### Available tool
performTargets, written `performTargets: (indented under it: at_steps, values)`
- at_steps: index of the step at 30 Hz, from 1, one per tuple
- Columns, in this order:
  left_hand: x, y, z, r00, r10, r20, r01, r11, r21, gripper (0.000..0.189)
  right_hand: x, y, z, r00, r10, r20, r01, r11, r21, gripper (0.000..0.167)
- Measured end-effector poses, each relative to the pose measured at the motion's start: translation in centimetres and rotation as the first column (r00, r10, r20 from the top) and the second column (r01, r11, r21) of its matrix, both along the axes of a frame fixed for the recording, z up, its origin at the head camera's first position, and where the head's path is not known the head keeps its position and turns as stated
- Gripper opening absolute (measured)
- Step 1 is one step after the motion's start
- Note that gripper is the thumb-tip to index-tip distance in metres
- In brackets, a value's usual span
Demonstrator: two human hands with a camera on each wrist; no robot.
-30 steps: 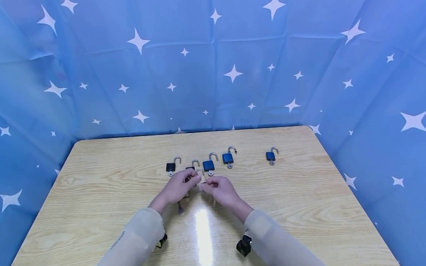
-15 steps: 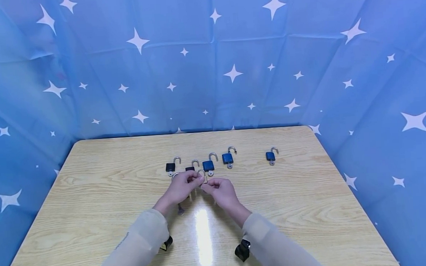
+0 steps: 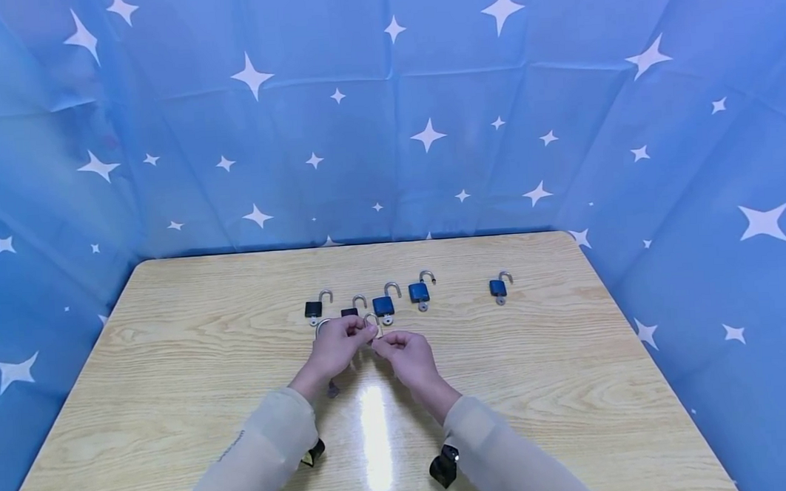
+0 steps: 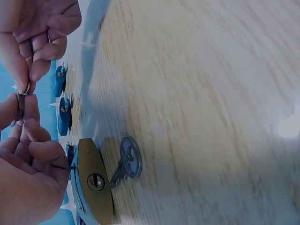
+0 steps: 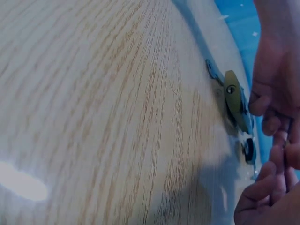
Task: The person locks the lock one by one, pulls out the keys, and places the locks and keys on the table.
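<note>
Left hand [image 3: 334, 346] pinches a small brass-coloured padlock [image 4: 20, 105] just below the centre of the head view. Right hand [image 3: 410, 357] pinches a small metal piece [image 4: 27, 87] just beside it, possibly a key, though largely hidden. Large brass-faced padlock [image 4: 90, 157] noted at lower left of the left wrist view, round-headed grey metal key [image 4: 135, 166] beside it, on pale wood-grain table [image 4: 201, 93]

The sleeves [image 3: 504, 447] are cream, the left bearing small bluish lettering [image 3: 231, 445]; a black camera [image 3: 444, 467] sits under each, the left partly yellow
</note>
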State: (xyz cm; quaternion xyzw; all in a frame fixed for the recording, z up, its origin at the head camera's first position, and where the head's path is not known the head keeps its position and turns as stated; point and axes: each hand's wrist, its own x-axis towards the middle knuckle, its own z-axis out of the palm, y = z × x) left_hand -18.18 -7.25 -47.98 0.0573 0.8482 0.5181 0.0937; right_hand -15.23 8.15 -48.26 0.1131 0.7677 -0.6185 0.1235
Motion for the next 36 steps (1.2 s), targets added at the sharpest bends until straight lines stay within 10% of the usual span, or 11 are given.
performTargets:
  at_steps: [36]
  values:
    - [-0.4,-0.4,1.4,0.997,0.079,0.02,-0.075,0.988,-0.136,0.025,0.8,1.4,0.3,0.993,0.114,0.001,-0.113,0.984,0.136,0.013]
